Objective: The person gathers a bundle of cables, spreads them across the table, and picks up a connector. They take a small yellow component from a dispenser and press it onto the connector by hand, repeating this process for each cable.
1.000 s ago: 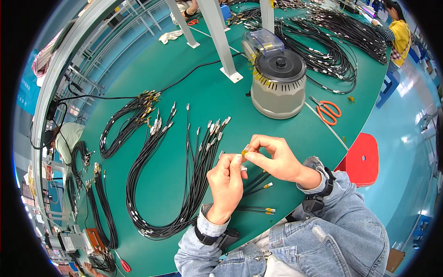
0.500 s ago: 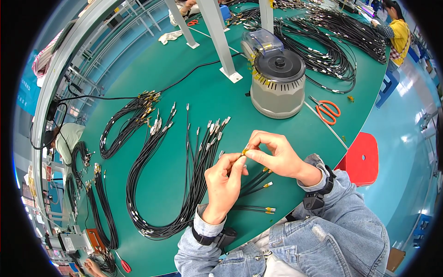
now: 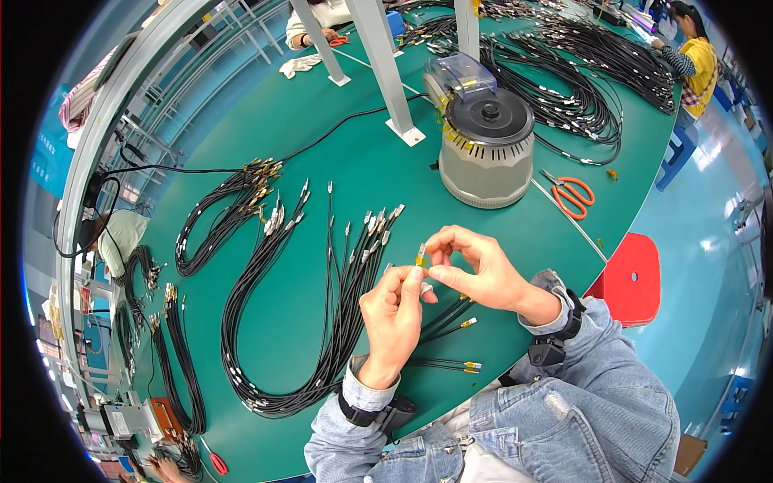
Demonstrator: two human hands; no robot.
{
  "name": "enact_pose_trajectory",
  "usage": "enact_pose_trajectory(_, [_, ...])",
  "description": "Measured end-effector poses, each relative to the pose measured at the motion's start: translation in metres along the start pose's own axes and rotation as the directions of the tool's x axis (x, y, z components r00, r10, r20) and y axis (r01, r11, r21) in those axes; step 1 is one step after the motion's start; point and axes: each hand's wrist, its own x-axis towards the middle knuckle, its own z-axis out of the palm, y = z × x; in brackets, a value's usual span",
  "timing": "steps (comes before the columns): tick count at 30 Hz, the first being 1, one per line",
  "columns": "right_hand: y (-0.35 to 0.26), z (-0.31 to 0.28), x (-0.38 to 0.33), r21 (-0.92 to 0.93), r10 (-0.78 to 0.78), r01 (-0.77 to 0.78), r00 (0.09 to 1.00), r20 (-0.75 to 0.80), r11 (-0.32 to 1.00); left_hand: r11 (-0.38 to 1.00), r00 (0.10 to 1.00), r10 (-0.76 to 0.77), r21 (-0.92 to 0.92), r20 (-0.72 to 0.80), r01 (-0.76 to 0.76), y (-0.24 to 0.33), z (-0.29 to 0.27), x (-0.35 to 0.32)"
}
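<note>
Both hands are up over the green table (image 3: 322,185), close together right in front of the person's chest, denim sleeves coming in from the bottom edge. The right hand (image 3: 475,270) is bent in from the right with the wrist cocked, thumb and forefinger pressed together on a small yellow tag (image 3: 419,258) at the tip of a thin black cable (image 3: 447,310), other fingers curled loosely above. The left hand (image 3: 394,314) sits just below and to the left, fingers pointing up, its fingertips pinching the same cable end just under the tag, so the two hands are nearly touching there. The cable drops from the pinch down between the hands to a few loose cables with yellow-tagged ends (image 3: 467,366) lying on the table by the right wrist. Left of the hands a long bundle of black cables (image 3: 274,322) loops across the table. Farther back there's a round grey machine (image 3: 487,149) and orange scissors (image 3: 573,193), well away from the hands.
</note>
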Motion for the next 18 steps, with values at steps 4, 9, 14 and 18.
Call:
enact_pose_trajectory(4, [0.0025,0.0001,0.0005,0.048,-0.009,0.009,1.0,0.015,0.999,0.999,0.999,0.042,0.024,0.024,-0.042,-0.003,-0.0001,0.0008])
enact_pose_trajectory(9, [0.0044,0.0009,-0.0001,0.065,0.011,-0.011,1.0,-0.008,0.998,0.999,0.999,0.033,0.031,0.037,-0.034,-0.0024,0.0029,0.0002])
enact_pose_trajectory(14, [0.0015,0.0002,-0.0007,0.04,-0.023,0.023,1.0,-0.018,0.999,0.999,0.999,0.036,0.023,0.022,-0.036,-0.0043,0.0051,0.0006])
enact_pose_trajectory(18, [0.0008,-0.001,-0.0012,0.021,0.0,0.0,1.0,0.002,1.0,1.0,1.0,0.024,0.012,0.003,-0.024,-0.0041,0.0051,0.0009])
